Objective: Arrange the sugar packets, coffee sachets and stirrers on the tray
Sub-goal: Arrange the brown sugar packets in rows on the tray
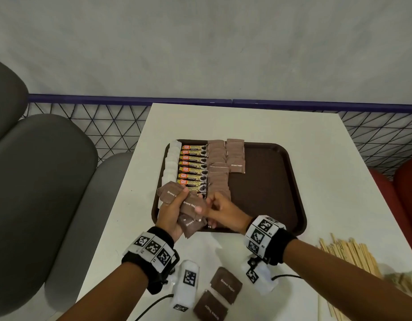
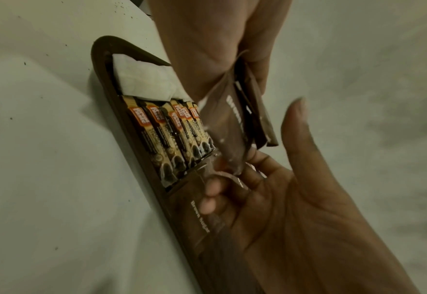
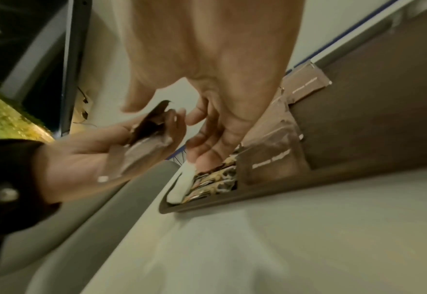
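Head view: left hand (image 1: 169,210) grips fanned brown sugar packets (image 1: 188,206); right hand (image 1: 220,210) pinches one's edge.

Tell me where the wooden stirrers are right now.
In the head view the wooden stirrers lie in a loose pile on the white table, off the brown tray at its near right, beyond the right hand's wrist.

- A white table (image 1: 258,126) fills the lower middle, running from 12 o'clock down to 6 o'clock.
- A pale grey wall (image 1: 200,42) covers the whole upper half.
- Along its foot, from 9 to 3 o'clock, runs a dark blue rail (image 1: 130,99) above black wire mesh (image 1: 103,128).
- Grey padded seats (image 1: 38,170) sit at 9 o'clock.
- Red seats (image 1: 404,181) sit at 3 o'clock.
- The light is soft and even.
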